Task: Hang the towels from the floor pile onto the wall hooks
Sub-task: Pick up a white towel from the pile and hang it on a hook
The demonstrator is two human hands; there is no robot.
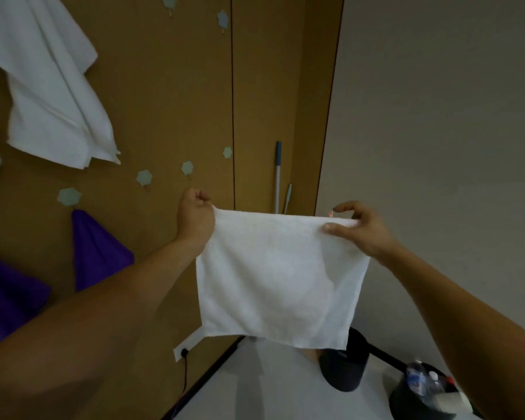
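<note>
I hold a small white towel [273,277] spread flat in front of the brown wall panel [170,101]. My left hand [194,216] grips its upper left corner in a closed fist. My right hand [361,228] pinches the upper right corner between thumb and fingers. Several pale hexagonal wall hooks stand bare: one at the left [69,196], another [144,177], a third [187,168]. A large white towel [52,86] hangs at the upper left. A purple towel [97,253] hangs from a hook below it. The floor pile is out of view.
More purple cloth [6,298] hangs at the far left. Two pole handles [277,177] lean in the corner by the grey wall [437,116]. A dark bin [344,368] and a dark basket with bottles [422,389] stand on the white floor. A wall socket with a cable [184,353] sits low.
</note>
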